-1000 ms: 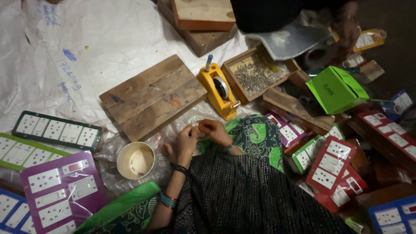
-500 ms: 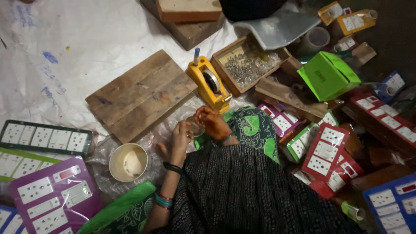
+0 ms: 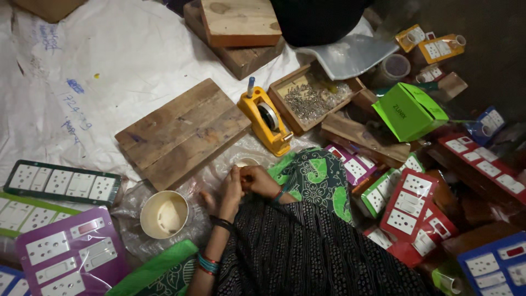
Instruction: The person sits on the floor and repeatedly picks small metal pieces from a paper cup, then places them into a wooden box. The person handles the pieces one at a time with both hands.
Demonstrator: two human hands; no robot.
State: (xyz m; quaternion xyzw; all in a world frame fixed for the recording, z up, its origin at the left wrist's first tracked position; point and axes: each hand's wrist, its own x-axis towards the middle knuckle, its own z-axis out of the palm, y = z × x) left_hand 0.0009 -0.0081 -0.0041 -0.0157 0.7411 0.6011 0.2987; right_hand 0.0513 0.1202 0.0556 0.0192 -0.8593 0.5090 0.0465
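Here both hands, left hand [image 3: 231, 189] and right hand [image 3: 257, 180], pinched together on small pale roll [image 3: 246, 162].

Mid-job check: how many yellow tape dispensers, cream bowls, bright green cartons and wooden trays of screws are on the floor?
yellow tape dispenser: 1
cream bowl: 1
bright green carton: 1
wooden tray of screws: 1
Total: 4

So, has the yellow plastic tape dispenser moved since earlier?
No: the yellow plastic tape dispenser still sits just left of the wooden tray of screws.
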